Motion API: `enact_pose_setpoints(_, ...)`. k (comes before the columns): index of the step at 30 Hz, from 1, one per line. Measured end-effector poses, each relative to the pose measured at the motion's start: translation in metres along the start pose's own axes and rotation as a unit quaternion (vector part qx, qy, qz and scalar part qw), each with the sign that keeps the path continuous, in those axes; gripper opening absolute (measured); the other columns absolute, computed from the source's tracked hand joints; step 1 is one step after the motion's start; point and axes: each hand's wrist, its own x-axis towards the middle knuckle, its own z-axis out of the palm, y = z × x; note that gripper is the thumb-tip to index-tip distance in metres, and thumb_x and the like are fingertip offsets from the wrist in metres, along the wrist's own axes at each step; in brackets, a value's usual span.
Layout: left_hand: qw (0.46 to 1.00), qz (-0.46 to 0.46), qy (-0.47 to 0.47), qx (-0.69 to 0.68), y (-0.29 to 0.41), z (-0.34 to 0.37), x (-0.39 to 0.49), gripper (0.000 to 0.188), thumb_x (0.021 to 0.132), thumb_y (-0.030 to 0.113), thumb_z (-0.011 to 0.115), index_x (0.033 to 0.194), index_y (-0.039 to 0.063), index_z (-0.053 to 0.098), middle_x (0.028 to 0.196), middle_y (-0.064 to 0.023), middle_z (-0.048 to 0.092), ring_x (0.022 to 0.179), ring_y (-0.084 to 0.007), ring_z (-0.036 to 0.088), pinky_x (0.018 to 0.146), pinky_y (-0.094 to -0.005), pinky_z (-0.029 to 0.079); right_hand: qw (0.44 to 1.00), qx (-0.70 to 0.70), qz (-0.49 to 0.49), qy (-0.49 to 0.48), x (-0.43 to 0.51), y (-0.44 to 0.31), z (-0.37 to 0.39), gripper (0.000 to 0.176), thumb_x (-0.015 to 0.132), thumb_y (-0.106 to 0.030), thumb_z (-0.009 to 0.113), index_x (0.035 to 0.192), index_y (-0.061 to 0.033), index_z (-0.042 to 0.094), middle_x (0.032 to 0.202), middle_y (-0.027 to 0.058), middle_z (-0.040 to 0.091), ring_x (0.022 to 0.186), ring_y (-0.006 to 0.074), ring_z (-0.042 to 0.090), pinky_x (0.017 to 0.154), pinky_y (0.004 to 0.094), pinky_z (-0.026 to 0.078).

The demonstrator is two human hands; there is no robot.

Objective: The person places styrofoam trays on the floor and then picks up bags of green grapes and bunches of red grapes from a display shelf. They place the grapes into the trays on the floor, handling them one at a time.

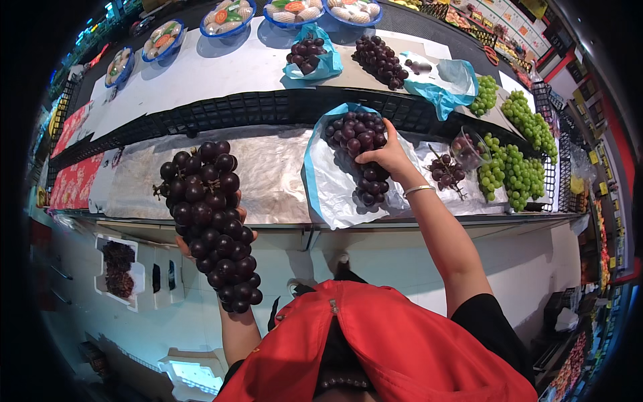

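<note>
Raised in front of the lower shelf is a long bunch of dark purple grapes, resting in my left hand. Most of that hand is hidden behind the fruit; only some fingers show at the edges. My right hand, with a bangle on its wrist, grips the right side of a second dark bunch, thumb and fingers spread around it. This second bunch lies on a white paper wrapper with a blue border, spread open on the shelf.
A small dark bunch, a clear plastic cup of grapes and green grapes lie to the right. The upper tier holds more dark bunches and blue bowls of net-wrapped fruit. White foam boxes stand on the floor at left.
</note>
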Motion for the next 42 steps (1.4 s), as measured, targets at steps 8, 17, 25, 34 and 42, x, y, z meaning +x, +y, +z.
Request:
enact_pose_setpoints(8,1.000,0.002,0.010,-0.014,0.005,0.002,-0.001,0.091,0.076,0.035,0.074,0.143,0.009,0.018,0.141,-0.0142,0.023,0.124,-0.0296,0.036,0.099,-0.0582,0.038,0.962,0.244,0.094,-0.078,-0.004,-0.006,-0.008,0.099,0.060,0.004,0.073,0.140,-0.0083,0.018,0.125,0.0217,0.045,0.105,0.0325,0.056,0.086,0.0411,0.051)
enact_pose_setpoints(17,0.999,0.031,0.032,0.008,-0.006,-0.002,0.014,0.088,0.076,0.037,0.073,0.143,0.010,0.022,0.141,-0.0152,0.023,0.122,-0.0284,0.036,0.093,-0.0539,0.043,0.897,0.361,0.152,-0.202,-0.005,-0.012,-0.032,0.058,0.073,-0.005,0.061,0.128,-0.0078,0.044,0.114,0.0127,0.057,0.098,0.0264,0.061,0.081,0.0399,0.055)
enact_pose_setpoints(25,0.998,0.043,0.047,0.015,-0.020,-0.005,0.029,0.091,0.076,0.036,0.073,0.143,0.010,0.019,0.142,-0.0154,0.021,0.124,-0.0304,0.035,0.094,-0.0593,0.041,0.798,0.509,0.176,-0.271,-0.026,0.016,-0.046,0.062,0.076,-0.024,0.057,0.131,0.0005,0.041,0.121,0.0192,0.055,0.105,0.0358,0.058,0.081,0.0464,0.054)
enact_pose_setpoints(34,0.996,0.068,0.047,-0.018,-0.042,-0.005,0.047,0.091,0.076,0.038,0.072,0.144,0.011,0.017,0.143,-0.0172,0.018,0.124,-0.0326,0.034,0.094,-0.0601,0.042,0.558,0.736,0.139,-0.357,-0.039,0.045,-0.035,0.072,0.075,-0.025,0.057,0.139,-0.0017,0.031,0.137,0.0233,0.037,0.123,0.0394,0.041,0.085,0.0482,0.046)
enact_pose_setpoints(42,0.998,0.008,0.060,0.032,-0.051,-0.007,0.065,0.090,0.077,0.039,0.072,0.142,0.009,0.018,0.139,-0.0165,0.026,0.117,-0.0332,0.042,0.095,-0.0565,0.043,0.546,0.748,0.124,-0.355,-0.038,0.041,-0.042,0.076,0.074,-0.025,0.060,0.139,-0.0012,0.029,0.135,0.0227,0.039,0.123,0.0395,0.040,0.088,0.0519,0.045)
